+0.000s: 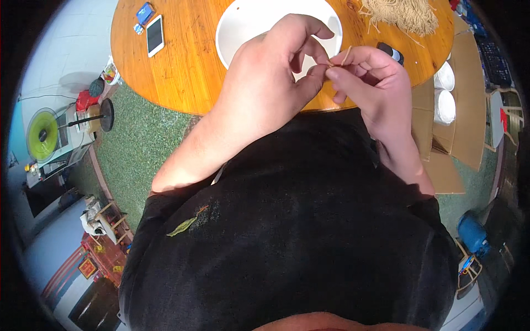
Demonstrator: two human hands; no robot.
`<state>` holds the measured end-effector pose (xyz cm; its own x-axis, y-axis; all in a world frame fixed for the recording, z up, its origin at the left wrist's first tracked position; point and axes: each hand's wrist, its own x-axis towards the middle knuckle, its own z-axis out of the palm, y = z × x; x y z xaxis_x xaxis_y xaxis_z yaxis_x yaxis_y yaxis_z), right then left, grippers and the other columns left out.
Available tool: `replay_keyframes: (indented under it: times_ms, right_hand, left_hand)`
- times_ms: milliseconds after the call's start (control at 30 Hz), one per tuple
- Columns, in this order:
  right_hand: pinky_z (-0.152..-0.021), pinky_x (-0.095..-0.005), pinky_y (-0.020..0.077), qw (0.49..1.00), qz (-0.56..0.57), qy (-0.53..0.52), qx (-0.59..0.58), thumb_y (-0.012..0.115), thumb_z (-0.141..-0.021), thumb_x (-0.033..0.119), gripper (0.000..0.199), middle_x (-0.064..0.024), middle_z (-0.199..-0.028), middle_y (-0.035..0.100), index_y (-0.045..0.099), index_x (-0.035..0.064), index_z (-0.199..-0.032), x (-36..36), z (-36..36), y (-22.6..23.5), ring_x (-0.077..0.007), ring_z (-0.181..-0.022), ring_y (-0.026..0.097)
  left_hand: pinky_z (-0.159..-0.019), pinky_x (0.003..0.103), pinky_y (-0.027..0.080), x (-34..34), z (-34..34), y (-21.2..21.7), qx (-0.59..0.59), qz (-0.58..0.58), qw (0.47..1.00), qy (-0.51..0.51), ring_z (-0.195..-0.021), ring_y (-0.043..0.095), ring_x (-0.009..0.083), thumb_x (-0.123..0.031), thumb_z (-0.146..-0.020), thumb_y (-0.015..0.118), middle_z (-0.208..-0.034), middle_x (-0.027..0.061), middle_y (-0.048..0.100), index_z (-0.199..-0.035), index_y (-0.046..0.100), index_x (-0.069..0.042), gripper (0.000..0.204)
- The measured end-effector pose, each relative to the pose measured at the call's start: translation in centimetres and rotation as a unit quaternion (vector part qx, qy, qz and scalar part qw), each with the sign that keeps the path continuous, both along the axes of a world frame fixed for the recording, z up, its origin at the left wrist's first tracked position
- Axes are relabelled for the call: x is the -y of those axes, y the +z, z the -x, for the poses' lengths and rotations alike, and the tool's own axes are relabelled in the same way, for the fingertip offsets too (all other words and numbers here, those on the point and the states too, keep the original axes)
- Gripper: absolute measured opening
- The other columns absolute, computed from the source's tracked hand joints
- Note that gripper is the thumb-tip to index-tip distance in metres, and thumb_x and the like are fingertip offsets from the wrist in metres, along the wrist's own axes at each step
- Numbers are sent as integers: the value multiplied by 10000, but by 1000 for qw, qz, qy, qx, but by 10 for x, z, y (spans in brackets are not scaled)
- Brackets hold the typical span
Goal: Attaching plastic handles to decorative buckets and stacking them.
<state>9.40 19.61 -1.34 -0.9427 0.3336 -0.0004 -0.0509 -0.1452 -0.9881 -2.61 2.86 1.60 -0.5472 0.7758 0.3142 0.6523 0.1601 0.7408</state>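
My left hand (265, 77) and my right hand (375, 83) meet above the near edge of the table, fingertips almost touching. Both pinch a short, thin tan string (347, 55), one end of which sticks up by my right index finger. Most of it is hidden between the fingertips. Beneath and behind my left hand lies a large round white bowl (234, 33), partly covered by that hand. A loose bundle of similar tan strings (406, 14) rests on the table at the far right.
On the round wooden table (176, 77) are a white phone (155, 36) and a small blue box (145, 13) at left, and a dark object (390, 52) behind my right hand. An open cardboard box (466, 105) with white round containers (445, 106) stands right. A fan (43, 134) is at left.
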Motion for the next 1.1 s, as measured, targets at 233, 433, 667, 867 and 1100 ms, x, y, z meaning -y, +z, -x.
replay_keyframes:
  times_ms: [233,433,667,867,1100]
  right_hand:
    - [-708,-239,592,1000,-2,0,11,726,-1044,35,85,-69,-917,759,721,-45,-1075,-2,-1,-4,-104,-769,712]
    - [-737,-251,596,999,-18,36,15,709,-1052,24,98,-60,-924,739,705,-40,-1126,-7,-3,-6,-114,-796,710]
    - [-722,-228,557,995,-96,13,-18,735,-1016,3,61,-41,-932,750,726,-27,-1069,-5,-4,-6,-87,-778,693]
    - [-685,-223,544,977,-198,-70,-29,835,-916,19,111,-34,-936,766,744,-5,-975,4,-1,-6,-59,-785,702]
    - [-704,-316,601,833,-462,-204,-227,879,-799,-12,204,-75,-952,783,763,49,-955,10,7,-35,-217,-781,753]
  left_hand:
    - [-760,254,520,0,3,-3,11,-5,1000,-5,-832,621,90,16,-881,868,-976,-1,768,-1261,638,-31,447]
    - [-705,274,536,-2,7,-5,39,-20,999,-1,-768,656,120,24,-872,822,-933,14,773,-1237,651,-45,409]
    - [-755,237,488,-2,5,1,56,18,998,0,-849,643,61,42,-905,823,-968,-26,772,-1222,637,-57,381]
    - [-744,241,496,-1,3,-2,39,2,999,-3,-813,609,66,14,-913,836,-941,-31,759,-1199,650,-67,350]
    - [-742,241,509,-1,0,-2,35,-1,999,9,-802,600,73,-5,-906,857,-925,-30,754,-1139,679,-64,299]
